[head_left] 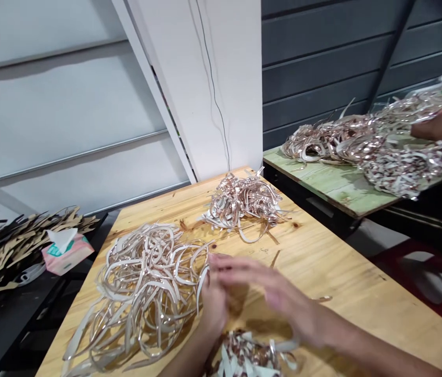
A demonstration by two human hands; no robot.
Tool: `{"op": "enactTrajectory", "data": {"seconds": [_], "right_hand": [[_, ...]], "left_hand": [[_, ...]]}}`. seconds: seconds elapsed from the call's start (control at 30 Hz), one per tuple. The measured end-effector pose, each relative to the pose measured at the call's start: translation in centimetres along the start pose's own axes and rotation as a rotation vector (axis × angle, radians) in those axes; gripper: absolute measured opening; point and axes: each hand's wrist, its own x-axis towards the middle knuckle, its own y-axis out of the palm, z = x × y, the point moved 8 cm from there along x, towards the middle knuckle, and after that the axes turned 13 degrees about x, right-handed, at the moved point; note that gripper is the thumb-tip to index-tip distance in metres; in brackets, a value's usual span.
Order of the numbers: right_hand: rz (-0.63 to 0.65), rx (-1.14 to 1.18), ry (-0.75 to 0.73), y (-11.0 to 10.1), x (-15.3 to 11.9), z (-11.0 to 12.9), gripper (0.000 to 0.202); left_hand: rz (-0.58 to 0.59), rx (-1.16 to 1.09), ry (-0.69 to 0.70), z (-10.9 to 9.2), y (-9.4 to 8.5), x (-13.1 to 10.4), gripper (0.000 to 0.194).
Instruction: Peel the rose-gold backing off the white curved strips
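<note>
Tissue box (68, 257) sits on a dark desk (9, 335) at far left. Next, long shiny strips (160, 284) lie loosely tangled on my wooden desk (365, 314), reaching my curled left fingers (213, 293). Shorter strips (244, 358) heap nearer me; a crinkled pile (244, 199) lies beyond. My right fingers (240, 268) stretch over the left ones; I cannot tell whether either pinch anything. Farther right, another person's hand (434, 128) is at more strips (405, 167).

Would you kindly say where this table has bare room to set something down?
Mostly between the right hand and the right edge of the table, beside scraps; less at the far left corner, beyond the loose strips. Crowded at those strips, the far pile and near pile.
</note>
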Motion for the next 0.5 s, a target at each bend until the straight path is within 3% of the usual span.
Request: {"op": "enactTrajectory", "data": {"seconds": [0.03,0.1,0.17,0.27,0.37,0.5], "right_hand": [[-0.189,-0.111,-0.032,-2.6,0.2,0.3,0.052],[-0.380,-0.469,0.037,-6.2,0.2,-0.2,0.040],[-0.373,-0.768,0.255,-8.3,0.1,-2.2,0.038],[-0.324,-0.916,0.520,-9.6,-0.9,-5.3,0.045],[-0.323,-0.945,0.577,-9.5,-1.6,-6.9,0.038],[-0.390,-0.939,0.564,-10.3,-2.0,-7.5,0.019]], "left_hand": [[-0.033,-0.054,0.012,-0.8,-0.4,0.4,0.054],[-0.123,-0.215,0.071,-3.0,-1.5,1.3,0.048],[-0.243,-0.375,0.101,-5.2,-3.0,2.3,0.046],[-0.348,-0.440,0.109,-7.6,-4.2,3.0,0.045],[-0.257,-0.448,0.082,-7.8,-3.1,2.7,0.048],[0.049,-0.270,0.099,-5.4,0.6,1.0,0.030]]}}
